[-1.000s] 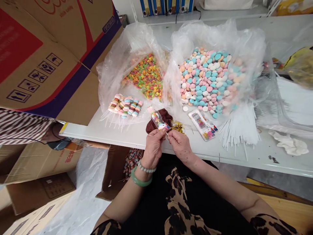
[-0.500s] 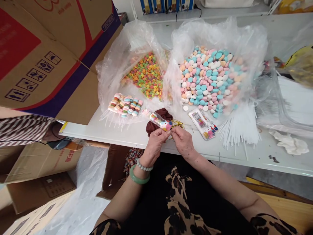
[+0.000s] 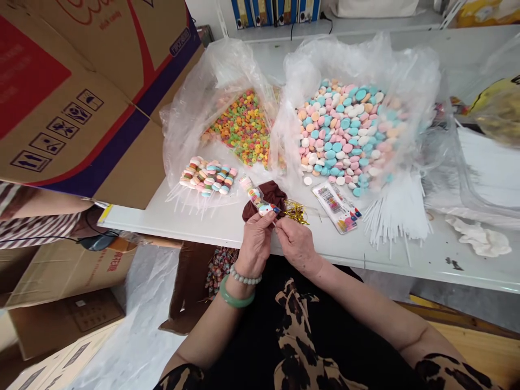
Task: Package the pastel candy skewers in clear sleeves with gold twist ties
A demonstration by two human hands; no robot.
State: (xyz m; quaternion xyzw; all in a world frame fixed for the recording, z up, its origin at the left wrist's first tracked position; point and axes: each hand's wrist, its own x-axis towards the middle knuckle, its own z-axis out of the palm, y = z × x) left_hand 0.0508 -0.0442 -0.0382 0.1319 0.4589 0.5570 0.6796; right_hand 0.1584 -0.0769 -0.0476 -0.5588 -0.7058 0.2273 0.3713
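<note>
My left hand is closed around the lower end of a candy skewer in a clear, colourfully printed plastic sleeve. The skewer tilts up and to the left. Beside it, my right hand is closed, its fingertips pinching at the skewer's stick just below the sleeve. Whether a tie is also between those fingers is hidden. Behind the hands lie a brown cloth and a small pile of gold twist ties. Flat printed sleeves rest to the right of the ties.
Unwrapped candy skewers lie at the left. Behind are open plastic bags of ring candies and pastel button candies. White sticks and a crumpled tissue are at right. A large carton covers the table's left end.
The wrapped skewer has swung more upright. My right hand has shifted slightly left and down, uncovering more of the gold ties. At far left, another person's arm shows more below the carton.
</note>
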